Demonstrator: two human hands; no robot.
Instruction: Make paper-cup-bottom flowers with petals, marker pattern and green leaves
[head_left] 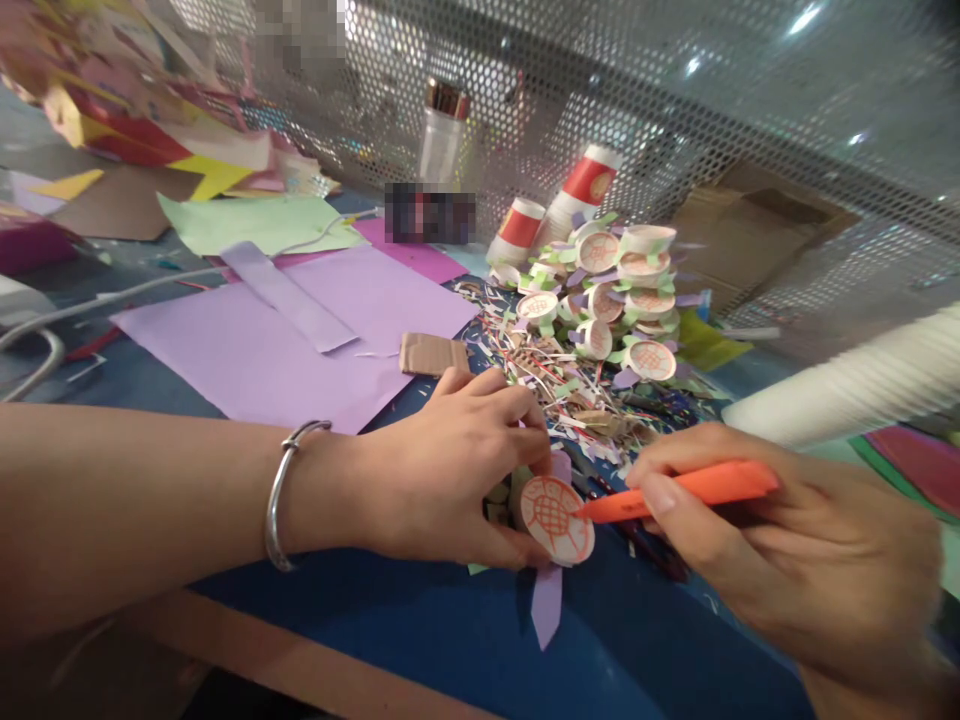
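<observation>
Since the head view has the pen tip right at the drawing, steadiness is everything imo. Left hand (465, 460) has fingers curled partway in, gripping the small paper cup (557, 520) at its edge, drawn-on bottom facing the person. It's on or just over the worktop (390, 610), can't tell which. Right hand (795, 560) has its fingers wrapped snugly round the orange marker (705, 488). For clean lines I'd hold the cup firmly without denting it, turn it rather than twist the pen wrist, and go light. Mind the purple paper tab (547, 605); looks easy to bend.
</observation>
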